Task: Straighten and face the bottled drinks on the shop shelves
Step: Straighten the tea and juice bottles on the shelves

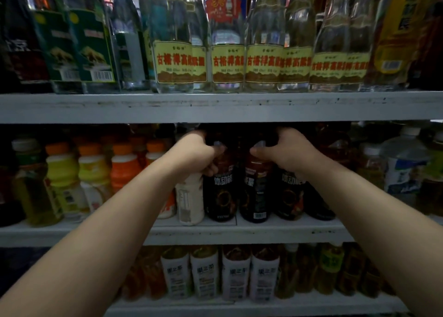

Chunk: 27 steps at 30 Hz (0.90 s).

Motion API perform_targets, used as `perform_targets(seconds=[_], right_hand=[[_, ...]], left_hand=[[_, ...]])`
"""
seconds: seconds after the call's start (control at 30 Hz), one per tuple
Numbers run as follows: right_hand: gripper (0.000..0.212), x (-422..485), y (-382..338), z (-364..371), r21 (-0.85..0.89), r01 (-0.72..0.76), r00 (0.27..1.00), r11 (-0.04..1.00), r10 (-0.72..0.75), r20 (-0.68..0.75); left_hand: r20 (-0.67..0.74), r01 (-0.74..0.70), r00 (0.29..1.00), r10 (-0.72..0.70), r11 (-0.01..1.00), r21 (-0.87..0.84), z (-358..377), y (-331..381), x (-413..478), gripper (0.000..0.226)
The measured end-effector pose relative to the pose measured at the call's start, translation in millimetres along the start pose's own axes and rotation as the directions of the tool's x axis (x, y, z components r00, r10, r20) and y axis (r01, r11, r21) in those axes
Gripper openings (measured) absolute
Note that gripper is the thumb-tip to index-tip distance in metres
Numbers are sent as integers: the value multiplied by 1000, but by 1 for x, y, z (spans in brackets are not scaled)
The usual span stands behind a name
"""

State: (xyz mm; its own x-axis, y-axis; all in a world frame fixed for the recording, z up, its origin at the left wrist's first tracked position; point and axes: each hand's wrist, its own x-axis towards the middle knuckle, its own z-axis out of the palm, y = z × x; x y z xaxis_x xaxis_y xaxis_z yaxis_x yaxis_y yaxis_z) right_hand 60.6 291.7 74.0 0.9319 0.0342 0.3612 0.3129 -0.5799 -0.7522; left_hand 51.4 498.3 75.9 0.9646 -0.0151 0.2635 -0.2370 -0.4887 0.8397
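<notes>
- Dark-brown drinks stand upright at the centre of the frame on the middle shelf, long axes vertical.
- My left hand is curled round the neck of the left dark bottle, whose label faces out.
- My right hand clamps the neck of the middle dark bottle, fingers hidden behind. Its barcode side faces me, so I judge it needs a twist about its axis.
- Room is tight: the upper shelf edge is just above my knuckles, and a white bottle and the right dark bottle crowd either flank.
</notes>
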Motion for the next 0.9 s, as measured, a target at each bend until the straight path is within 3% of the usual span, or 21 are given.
perform_targets(seconds=[0.07,0.13,0.23,0.3,0.37,0.5,0.67,0.73,0.83,0.9], right_hand=[[27,-1,-3,-7,24,-16,997,1000,14,75],[17,-2,-4,-8,15,-64,994,998,62,87],[41,-5,-4,4,-13,-75,997,997,75,-11],[64,-8,-2,14,-212,-8,991,977,-20,-132],[70,-9,0,19,-308,74,979,948,-128,-158],[44,-3,6,13,-189,106,990,976,-120,-67],[35,3,10,10,-22,53,999,998,-53,12],[40,2,9,15,-10,40,999,999,-40,-19],[68,0,9,24,-154,145,976,977,-167,-141],[79,1,10,27,-222,169,964,960,-208,-167]], left_hand=[[-79,-24,996,29,998,54,3,-2,1,24],[-187,-90,972,144,959,269,8,-7,3,34],[-238,-152,933,272,893,424,13,-11,4,39],[-217,-160,938,269,895,417,14,-11,8,38],[-159,-121,968,192,920,372,11,-10,11,28],[-30,7,1000,0,973,231,5,-8,14,20],[33,-3,999,1,999,48,12,-7,11,8],[-36,-55,998,61,989,135,17,-10,12,14],[-114,-94,985,133,951,296,20,-13,14,32],[-109,-106,983,148,940,325,18,-14,16,31]])
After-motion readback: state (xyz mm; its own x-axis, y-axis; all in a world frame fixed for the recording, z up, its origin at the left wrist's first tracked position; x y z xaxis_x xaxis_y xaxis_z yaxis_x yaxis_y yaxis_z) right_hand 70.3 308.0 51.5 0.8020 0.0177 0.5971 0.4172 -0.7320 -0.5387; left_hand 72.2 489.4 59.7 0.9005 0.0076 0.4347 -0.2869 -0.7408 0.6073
